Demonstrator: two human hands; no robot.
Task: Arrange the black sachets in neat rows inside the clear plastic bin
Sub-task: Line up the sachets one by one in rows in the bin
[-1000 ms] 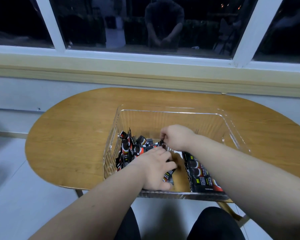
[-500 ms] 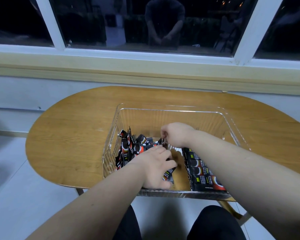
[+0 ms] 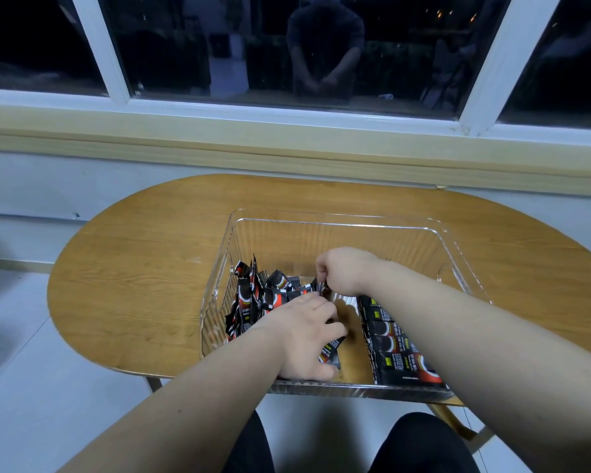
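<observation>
A clear plastic bin (image 3: 338, 227) stands on the oval wooden table (image 3: 133, 268). A loose heap of black sachets (image 3: 253, 298) with red and white print fills its left side. A flat row of sachets (image 3: 393, 346) lies along the right side, partly under my right forearm. My left hand (image 3: 304, 339) reaches into the near part of the bin, fingers curled over a sachet (image 3: 331, 353) at the bottom. My right hand (image 3: 342, 271) is further back and pinches the top edge of a sachet (image 3: 321, 287) at the heap's right end.
The bin's far half holds nothing. The table ends just in front of the bin, above my knees (image 3: 420, 442). A wall and windowsill (image 3: 287, 145) run behind the table; a white tiled floor (image 3: 31, 370) lies to the left.
Both hands stay in nearly the same places in the bin. My right hand has shifted slightly back, and my left fingers have curled a little more over the sachet.
</observation>
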